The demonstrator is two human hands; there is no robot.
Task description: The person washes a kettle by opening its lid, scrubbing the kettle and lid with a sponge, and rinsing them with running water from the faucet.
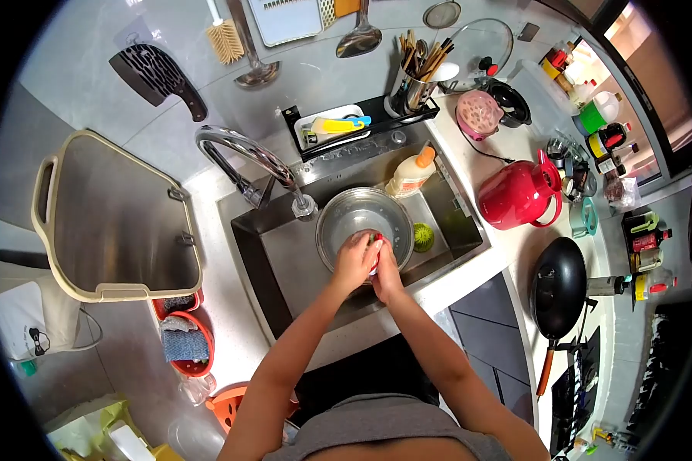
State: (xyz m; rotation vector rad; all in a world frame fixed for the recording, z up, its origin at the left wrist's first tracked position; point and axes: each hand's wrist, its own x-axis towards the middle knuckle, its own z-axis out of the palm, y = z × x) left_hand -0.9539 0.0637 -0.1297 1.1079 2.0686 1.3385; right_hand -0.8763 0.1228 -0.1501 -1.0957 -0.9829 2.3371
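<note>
My left hand (355, 257) and my right hand (387, 269) come together over the near side of a round basin (332, 211) in the sink. Their fingers are closed round a small thing with red and white on it (374, 268), mostly hidden by the hands, so its kind does not show. Some water appears to lie in the basin. Beyond it the curved chrome faucet (304, 203) hangs over the sink. Right of the basin are a green spiky ball (423, 237) and a pale bottle with an orange cap (411, 173).
A large cutting board (119, 215) leans at the left. On the right counter stand a red kettle (515, 192), a pink round appliance (479, 114) and a black pan (559, 284). A cleaver (158, 81) hangs on the wall. Utensils fill a metal holder (409, 94) behind the sink.
</note>
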